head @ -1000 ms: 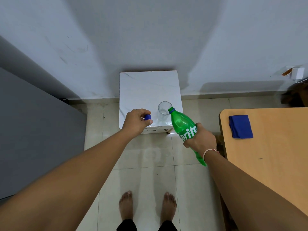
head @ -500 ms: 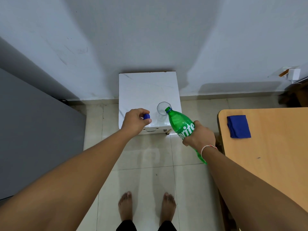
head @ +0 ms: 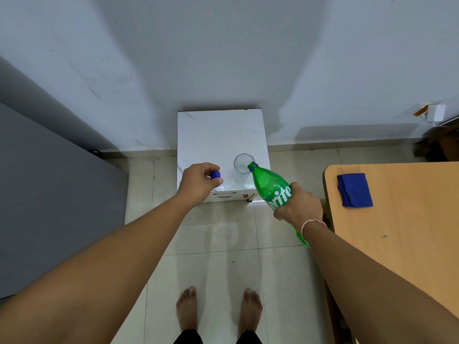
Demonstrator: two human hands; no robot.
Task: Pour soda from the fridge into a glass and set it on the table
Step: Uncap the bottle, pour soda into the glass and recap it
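A clear glass (head: 242,163) stands near the front right corner of a small white marble-topped table (head: 218,135). My right hand (head: 299,207) grips a green Sprite bottle (head: 272,188) around its label. The bottle is tilted, and its uncapped mouth rests at the glass's rim. My left hand (head: 198,181) hovers over the table's front left part and pinches the blue bottle cap (head: 215,174) between thumb and fingers. I cannot tell whether liquid is flowing.
A wooden table (head: 409,219) with a folded blue cloth (head: 354,190) stands at the right. A grey fridge side (head: 49,194) fills the left. Tiled floor and my bare feet (head: 218,311) lie below, with a wall behind the small table.
The bottle has tipped further, and its mouth has moved left to the glass's rim. My left hand with the cap has barely moved.
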